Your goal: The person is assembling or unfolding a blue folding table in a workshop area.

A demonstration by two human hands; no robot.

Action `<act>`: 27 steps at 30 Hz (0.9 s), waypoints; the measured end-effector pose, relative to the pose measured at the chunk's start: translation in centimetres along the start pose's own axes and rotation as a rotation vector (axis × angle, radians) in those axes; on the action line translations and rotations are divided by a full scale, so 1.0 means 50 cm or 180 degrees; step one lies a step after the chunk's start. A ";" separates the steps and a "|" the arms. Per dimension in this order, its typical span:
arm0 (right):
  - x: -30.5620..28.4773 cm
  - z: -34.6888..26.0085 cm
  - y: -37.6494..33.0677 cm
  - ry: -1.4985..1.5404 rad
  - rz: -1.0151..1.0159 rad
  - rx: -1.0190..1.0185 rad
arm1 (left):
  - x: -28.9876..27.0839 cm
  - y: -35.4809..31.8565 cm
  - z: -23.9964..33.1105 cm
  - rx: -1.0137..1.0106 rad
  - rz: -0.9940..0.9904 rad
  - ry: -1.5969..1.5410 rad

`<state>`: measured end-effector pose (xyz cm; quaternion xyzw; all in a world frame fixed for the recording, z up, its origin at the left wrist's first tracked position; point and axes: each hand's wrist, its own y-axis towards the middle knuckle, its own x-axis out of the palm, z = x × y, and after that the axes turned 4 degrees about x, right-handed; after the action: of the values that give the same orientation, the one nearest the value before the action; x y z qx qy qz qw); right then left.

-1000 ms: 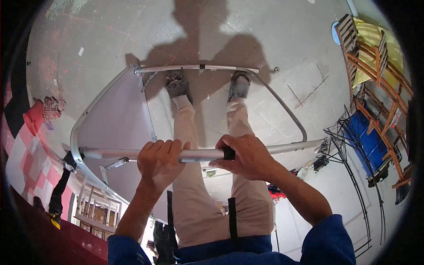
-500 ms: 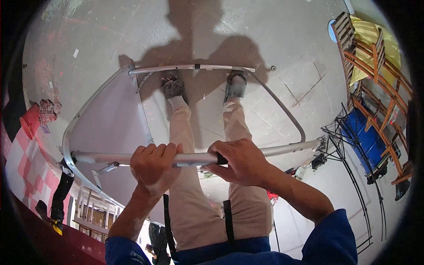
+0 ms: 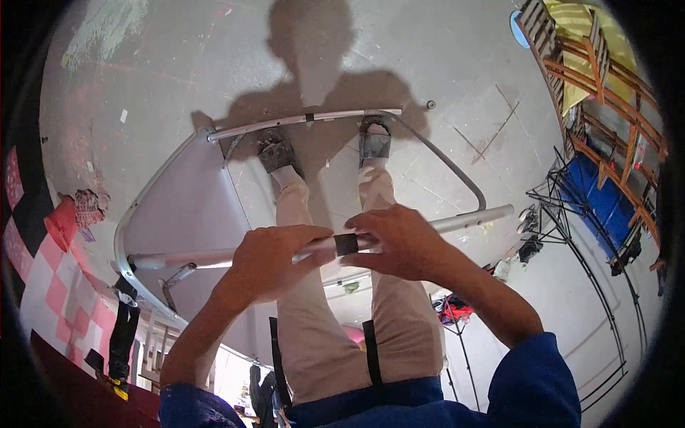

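A silver metal tube [image 3: 464, 220] of a bent tubular frame runs across in front of my thighs, with a black band [image 3: 346, 245] near its middle. My left hand [image 3: 267, 260] is around the tube just left of the band, fingers above and below it, slightly blurred. My right hand [image 3: 403, 242] grips it at the band's right side, thumb underneath. A pale flat panel [image 3: 185, 192] fills the frame's left side. The frame's far bar [image 3: 285, 123] crosses by my feet, and a curved side bar [image 3: 449, 167] joins at the right.
My sandalled feet stand on the grey floor [image 3: 214, 57] by the far bar. Stacked wooden chairs [image 3: 599, 71], a blue panel [image 3: 596, 200] and thin black metal stands [image 3: 571, 264] are at the right. A red container [image 3: 61, 222] and pink-and-white checked cloth [image 3: 57, 285] lie left.
My left hand has slid right along the tube, closer to the black band, its grip looser. My right hand has moved slightly up. The frame has shifted a little in view.
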<state>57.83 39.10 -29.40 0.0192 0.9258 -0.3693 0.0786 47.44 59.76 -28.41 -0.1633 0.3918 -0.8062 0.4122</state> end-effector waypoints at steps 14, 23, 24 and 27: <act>-0.138 0.246 -0.247 -0.1320 0.2077 0.0738 | 0.052 0.016 0.037 0.0392 0.0925 0.0682; -0.130 0.353 -0.283 0.0280 0.1645 0.1051 | 0.102 0.042 -0.006 0.0768 0.1906 0.1734; -0.125 0.360 -0.278 0.1003 0.1828 0.1104 | 0.102 0.041 -0.007 0.0906 0.1921 0.1724; -0.120 0.364 -0.278 0.1800 0.1734 0.1134 | 0.099 0.041 -0.007 0.1024 0.1950 0.1911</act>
<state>64.85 16.64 -32.02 0.3766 0.7938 -0.4694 -0.0881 45.33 55.28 -30.50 0.2671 0.3939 -0.7094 0.5200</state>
